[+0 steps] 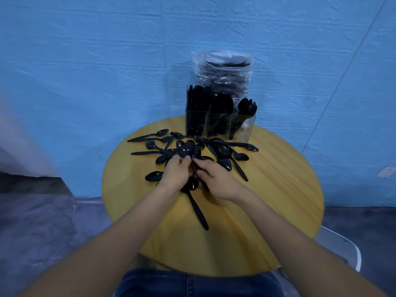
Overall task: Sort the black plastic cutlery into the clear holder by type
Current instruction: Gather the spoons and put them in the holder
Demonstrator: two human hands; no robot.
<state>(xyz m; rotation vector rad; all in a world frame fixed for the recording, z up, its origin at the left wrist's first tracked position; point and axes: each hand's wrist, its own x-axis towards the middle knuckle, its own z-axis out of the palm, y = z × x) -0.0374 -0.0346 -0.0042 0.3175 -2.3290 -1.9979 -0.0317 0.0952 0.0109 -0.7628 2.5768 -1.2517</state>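
A round yellow wooden bench (278,189) carries everything. At its far edge stands the clear holder (220,125), split into three compartments side by side. The left compartment is packed with upright black pieces with straight flat tops; their type cannot be told. The middle one holds a dense dark bunch, also unclear. The right compartment holds a few spoons (248,108) standing bowl-up, leaning a little to the right. Just behind the holder, against the blue wall (85,61), stands a clear plastic bag (225,71) filled with more black cutlery.

Loose black plastic spoons (227,151) lie scattered across the far half of the bench, from the left edge of the pile near the holder's front to the right, many overlapping. One spoon (197,209) lies apart, nearer the person, with its handle pointing toward the near edge.

Both hands meet at the middle of the bench, over the pile. The left hand (177,174) has its fingers curled round a bunch of spoons (185,148), whose bowls fan out above its fingertips. The right hand (216,181) sits just beside it, touching it, fingers bent and pinching at the handles of that same bunch. More spoon bowls show below and between the two hands.

Blue jeans (192,284) show at the near edge.
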